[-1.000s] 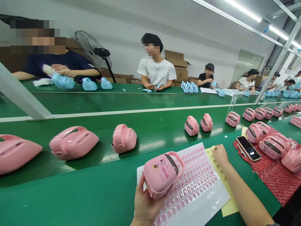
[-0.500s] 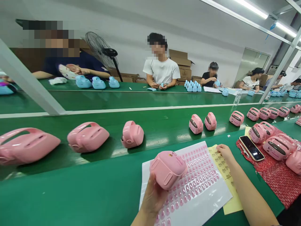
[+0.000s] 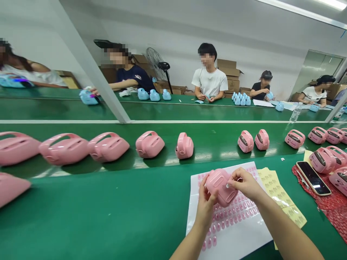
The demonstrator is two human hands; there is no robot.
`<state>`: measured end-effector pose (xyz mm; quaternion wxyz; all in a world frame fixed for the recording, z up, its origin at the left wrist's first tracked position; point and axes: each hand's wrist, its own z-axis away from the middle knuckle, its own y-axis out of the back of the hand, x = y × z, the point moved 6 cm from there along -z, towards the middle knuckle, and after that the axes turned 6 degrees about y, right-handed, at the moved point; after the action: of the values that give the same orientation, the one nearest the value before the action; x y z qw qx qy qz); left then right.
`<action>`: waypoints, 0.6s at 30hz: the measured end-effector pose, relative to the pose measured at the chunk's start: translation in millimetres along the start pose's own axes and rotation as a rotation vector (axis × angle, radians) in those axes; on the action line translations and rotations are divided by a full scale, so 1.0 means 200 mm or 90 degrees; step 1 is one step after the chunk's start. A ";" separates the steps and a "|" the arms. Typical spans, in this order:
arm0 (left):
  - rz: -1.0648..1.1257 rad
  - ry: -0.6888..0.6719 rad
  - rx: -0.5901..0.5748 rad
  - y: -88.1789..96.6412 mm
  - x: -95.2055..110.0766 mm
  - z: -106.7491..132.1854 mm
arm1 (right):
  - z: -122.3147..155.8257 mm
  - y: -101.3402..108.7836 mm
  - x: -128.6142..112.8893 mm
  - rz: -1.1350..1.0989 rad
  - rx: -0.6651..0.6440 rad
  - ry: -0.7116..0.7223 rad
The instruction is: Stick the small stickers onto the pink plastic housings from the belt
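Note:
My left hand (image 3: 205,202) grips a pink plastic housing (image 3: 218,182) from its left side, tilted above a white sheet of pink oval stickers (image 3: 238,213). The fingers of my right hand (image 3: 244,182) are pinched at the housing's right side, with a small whitish sticker (image 3: 228,185) at the fingertips touching or nearly touching the surface. Right of the white sheet lies a yellow sticker sheet (image 3: 295,216), partly under my right forearm.
Several pink housings (image 3: 150,144) line the green belt (image 3: 217,159). More pink housings (image 3: 322,160) and a phone (image 3: 313,178) rest on red bubble wrap (image 3: 329,213) at right. Co-workers (image 3: 210,77) sit across with blue housings (image 3: 154,95). A slanted white post (image 3: 92,65) stands left.
My right hand has left the yellow sheet and come to the pink housing with a small sticker. My left hand has turned the housing. The view has swung left.

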<state>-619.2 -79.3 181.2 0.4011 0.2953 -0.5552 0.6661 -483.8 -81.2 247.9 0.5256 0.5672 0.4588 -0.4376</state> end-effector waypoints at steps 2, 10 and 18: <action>0.005 -0.005 0.014 0.00 -0.01 0.00 | 0.00 0.00 0.01 0.009 0.000 0.008; 0.010 0.001 0.018 0.00 -0.01 0.01 | 0.02 -0.01 -0.03 0.102 -0.001 0.053; 0.031 0.033 0.021 0.01 0.03 0.02 | 0.16 -0.13 -0.14 0.173 0.045 0.320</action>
<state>-623.9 -82.9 185.8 0.3941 0.2709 -0.5407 0.6921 -514.4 -113.9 268.9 0.4288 0.7321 0.4793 -0.2246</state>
